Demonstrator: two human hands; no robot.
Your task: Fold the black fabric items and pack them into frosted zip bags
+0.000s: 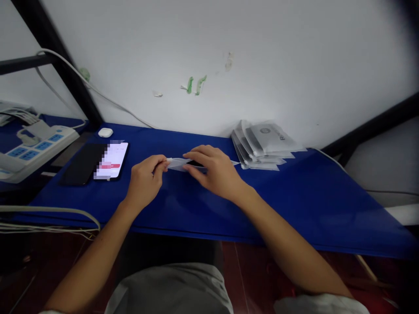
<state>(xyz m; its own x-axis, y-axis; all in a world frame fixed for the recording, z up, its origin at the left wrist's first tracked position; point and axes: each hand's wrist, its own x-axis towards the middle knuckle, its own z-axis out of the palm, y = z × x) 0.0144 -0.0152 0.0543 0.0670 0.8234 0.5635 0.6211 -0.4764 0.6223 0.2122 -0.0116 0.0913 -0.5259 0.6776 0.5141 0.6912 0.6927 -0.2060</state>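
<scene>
Grey shirt (170, 290) nearest; past it, the left hand (146, 179) pinches the end of a clear bag (177, 164) above the table (278, 213), the right hand (214, 171) arched over it, thumb and fingers parted, gripping or not I can't tell. That bag looks mid-handling; whether the stack of bags (270, 136) just beside is done or waiting isn't plain. Lit phone (113, 161), dark slab (81, 165) and white case (105, 132) lie leftward, out of the way.

Right of the right fingers (200, 158), the topmost pouch (262, 146) bears dark lettering (278, 132) beginning with "R", beside a round emblem (265, 130); the remaining letters are too small to read.
</scene>
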